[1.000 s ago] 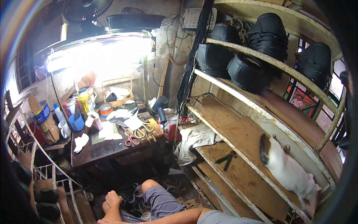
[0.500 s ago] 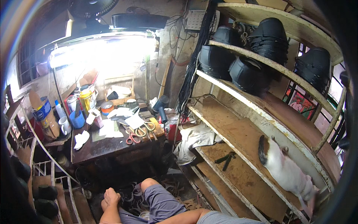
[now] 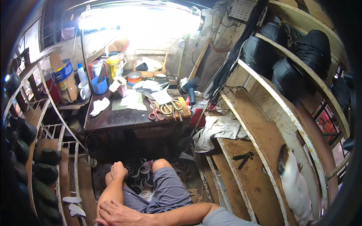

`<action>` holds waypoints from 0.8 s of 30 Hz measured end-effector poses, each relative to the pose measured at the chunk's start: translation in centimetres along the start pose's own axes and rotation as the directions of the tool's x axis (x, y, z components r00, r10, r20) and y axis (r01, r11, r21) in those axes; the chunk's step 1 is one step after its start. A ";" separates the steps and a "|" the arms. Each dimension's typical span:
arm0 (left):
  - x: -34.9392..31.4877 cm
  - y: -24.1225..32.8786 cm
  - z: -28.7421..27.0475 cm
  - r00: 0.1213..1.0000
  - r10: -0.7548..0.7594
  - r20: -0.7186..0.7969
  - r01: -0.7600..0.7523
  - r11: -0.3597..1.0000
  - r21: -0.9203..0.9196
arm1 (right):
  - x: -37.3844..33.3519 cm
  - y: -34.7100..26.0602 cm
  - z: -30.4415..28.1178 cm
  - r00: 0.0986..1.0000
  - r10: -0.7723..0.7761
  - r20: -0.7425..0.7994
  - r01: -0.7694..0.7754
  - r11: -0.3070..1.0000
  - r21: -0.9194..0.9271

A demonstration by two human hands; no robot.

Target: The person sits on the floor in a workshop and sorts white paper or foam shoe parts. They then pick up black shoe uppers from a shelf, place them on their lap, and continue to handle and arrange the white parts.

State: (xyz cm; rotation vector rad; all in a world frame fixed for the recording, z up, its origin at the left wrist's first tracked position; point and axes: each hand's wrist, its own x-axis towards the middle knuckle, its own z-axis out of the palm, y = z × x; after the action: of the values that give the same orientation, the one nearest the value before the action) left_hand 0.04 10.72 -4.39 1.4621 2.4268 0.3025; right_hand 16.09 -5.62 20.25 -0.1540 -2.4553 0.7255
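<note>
My left hand (image 3: 119, 170) rests on my left knee at the lower left, its fingers curled in and no object visible in it. My right arm crosses my lap. My right hand (image 3: 120, 213) lies on my left forearm with the fingers stretched out and somewhat apart, holding nothing. Grey shorts (image 3: 169, 187) cover my thighs. Beyond my knees stands a dark worktable (image 3: 113, 119). Red-handled scissors (image 3: 156, 114), larger scissors with brass-coloured handles (image 3: 171, 110) and white cut pieces (image 3: 134, 101) lie on it, away from both hands.
At right, a metal-framed shelf (image 3: 264, 158) carries black moulded pieces (image 3: 288, 81), a pale cloth (image 3: 220, 130), a dark hand tool (image 3: 243, 159) and a lying white cat (image 3: 296, 188). Dark shoe lasts (image 3: 45, 173) fill the left rack. Scraps (image 3: 145, 179) litter the floor.
The view has swung left and down, so the table and shelf appear shifted right. My right hand has come into view onto my left forearm. My left hand stays on the knee.
</note>
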 end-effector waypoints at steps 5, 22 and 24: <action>0.1 0.3 -0.5 0.998 -0.029 0.046 0.029 1.000 0.009 | 1.1 2.8 -1.9 0.997 -0.062 0.052 0.050 0.977 0.208; -4.5 3.4 -9.0 0.963 0.095 0.251 -0.094 0.995 -0.018 | -2.9 3.9 -46.8 0.778 -0.499 -0.381 -0.374 0.119 -0.920; -6.1 3.9 -10.1 0.965 0.128 0.229 -0.129 0.992 -0.010 | -2.5 -1.0 -57.1 0.716 -0.630 -0.301 -0.559 -0.260 -0.787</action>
State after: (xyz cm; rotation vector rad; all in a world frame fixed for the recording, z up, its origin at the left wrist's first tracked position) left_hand 2.34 6.84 7.16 1.5658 2.1585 0.1458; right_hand 49.79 19.51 59.05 -0.7951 -1.3633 -1.5605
